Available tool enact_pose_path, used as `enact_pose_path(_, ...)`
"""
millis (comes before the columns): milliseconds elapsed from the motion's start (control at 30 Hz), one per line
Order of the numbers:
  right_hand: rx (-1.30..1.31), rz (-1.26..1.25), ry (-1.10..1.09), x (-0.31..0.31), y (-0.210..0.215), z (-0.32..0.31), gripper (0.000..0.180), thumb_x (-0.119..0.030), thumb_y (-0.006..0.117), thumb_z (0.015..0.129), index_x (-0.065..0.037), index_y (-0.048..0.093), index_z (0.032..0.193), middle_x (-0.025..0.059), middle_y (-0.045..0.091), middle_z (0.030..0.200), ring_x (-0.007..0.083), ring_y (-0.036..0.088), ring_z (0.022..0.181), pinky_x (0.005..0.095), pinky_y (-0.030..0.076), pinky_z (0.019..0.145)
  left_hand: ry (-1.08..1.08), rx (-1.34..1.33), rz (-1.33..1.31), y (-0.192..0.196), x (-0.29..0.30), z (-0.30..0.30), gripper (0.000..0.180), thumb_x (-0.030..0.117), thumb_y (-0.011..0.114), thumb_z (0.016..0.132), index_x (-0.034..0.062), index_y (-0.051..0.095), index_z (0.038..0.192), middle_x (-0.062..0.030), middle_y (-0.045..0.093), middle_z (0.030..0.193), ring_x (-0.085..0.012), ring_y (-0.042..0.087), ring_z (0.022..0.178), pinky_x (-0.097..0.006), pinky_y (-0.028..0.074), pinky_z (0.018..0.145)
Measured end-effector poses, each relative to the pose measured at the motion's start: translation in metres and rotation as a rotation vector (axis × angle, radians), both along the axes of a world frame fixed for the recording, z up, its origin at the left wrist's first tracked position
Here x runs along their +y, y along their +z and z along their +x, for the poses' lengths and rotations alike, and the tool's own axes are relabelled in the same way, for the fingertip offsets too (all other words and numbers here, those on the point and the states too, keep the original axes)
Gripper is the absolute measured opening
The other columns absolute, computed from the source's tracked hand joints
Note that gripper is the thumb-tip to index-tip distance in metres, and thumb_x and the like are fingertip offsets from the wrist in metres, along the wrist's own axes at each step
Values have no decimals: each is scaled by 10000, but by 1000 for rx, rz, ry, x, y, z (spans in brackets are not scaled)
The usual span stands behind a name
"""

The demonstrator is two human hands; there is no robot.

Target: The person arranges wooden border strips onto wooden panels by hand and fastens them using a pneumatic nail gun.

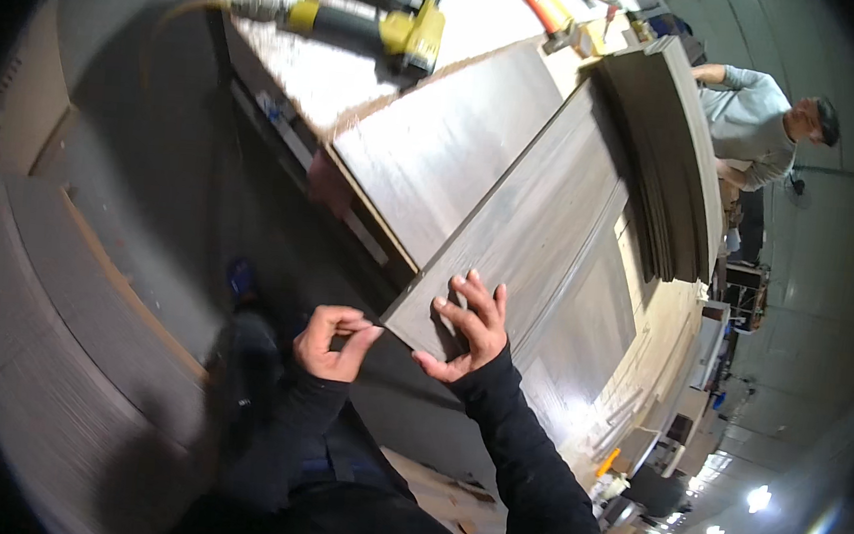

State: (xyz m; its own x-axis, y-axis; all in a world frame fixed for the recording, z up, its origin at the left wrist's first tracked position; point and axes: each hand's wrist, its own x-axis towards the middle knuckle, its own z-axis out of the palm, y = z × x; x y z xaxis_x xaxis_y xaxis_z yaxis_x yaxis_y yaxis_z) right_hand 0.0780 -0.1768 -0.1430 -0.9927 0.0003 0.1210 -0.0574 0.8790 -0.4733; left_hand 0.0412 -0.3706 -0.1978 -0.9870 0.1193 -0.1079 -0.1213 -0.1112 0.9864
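A long grey wood-grain panel (pixel 542 211) lies across the workbench, its near corner sticking out over the edge toward me. My right hand (pixel 477 333) rests on the panel's near end with the fingers spread, the thumb by its front edge. Just left of that corner is my left hand (pixel 334 344), thumb and fingertips pinched together. Whatever sits in the pinch, if anything, is too small to make out. Flat grey boards (pixel 458 129) lie on the bench on both sides of the panel.
A yellow and black nail gun (pixel 365 31) with a hose lies at the bench's far left. Tools with orange handles (pixel 533 2) are at the back. Beyond the panel stands a stack of grey boards (pixel 671 156), with a person (pixel 755 117) behind it. More boards (pixel 94 291) are at the left.
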Motion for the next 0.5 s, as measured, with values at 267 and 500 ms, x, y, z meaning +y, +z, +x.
enact_pose_path(267,1,-30,-14,4,-6,9,625,-463,753,544,-169,621,1080,110,512,1247,329,391,1262,629,125,1012,123,622,-440,68,-38,-151,397,135,772,689,57,402,566,-66,413,490,-122,332,427,-276,297,405)
enact_pose_path(500,-64,-67,-12,2,1,1,597,-417,760,564,-165,616,1085,113,501,1251,332,400,1252,607,104,1033,-300,1012,-973,59,28,-320,552,201,752,621,98,495,1098,-124,524,971,-298,521,931,-389,421,799)
